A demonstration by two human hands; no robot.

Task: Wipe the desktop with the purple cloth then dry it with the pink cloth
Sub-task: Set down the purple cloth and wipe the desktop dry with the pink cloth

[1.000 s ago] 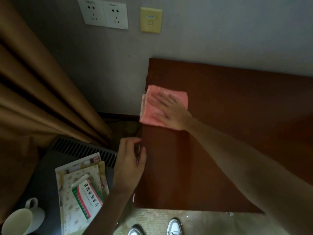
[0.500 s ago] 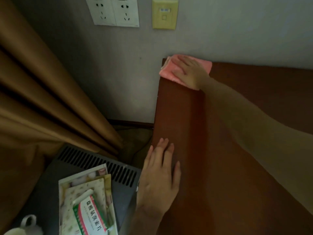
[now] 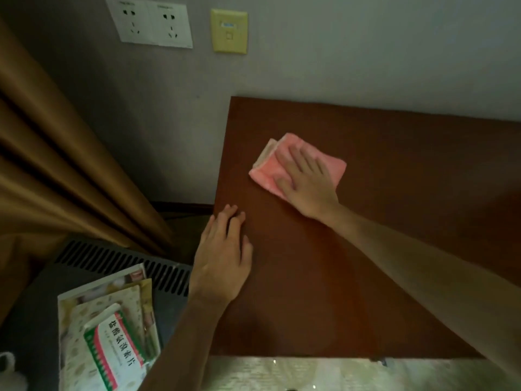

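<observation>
While Chinese characters show on a red, green and white box (image 3: 115, 345) lying left of the desk (image 3: 310, 292), a folded pink cloth (image 3: 270, 167) sits near the desk's back left corner. Right hand (image 3: 307, 184) presses it flat, fingers spread; left hand (image 3: 222, 261) lies flat at the desk's left edge.

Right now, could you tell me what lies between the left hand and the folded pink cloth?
Only bare reddish-brown wooden desktop, in the head view, separates left hand from pink cloth.
</observation>
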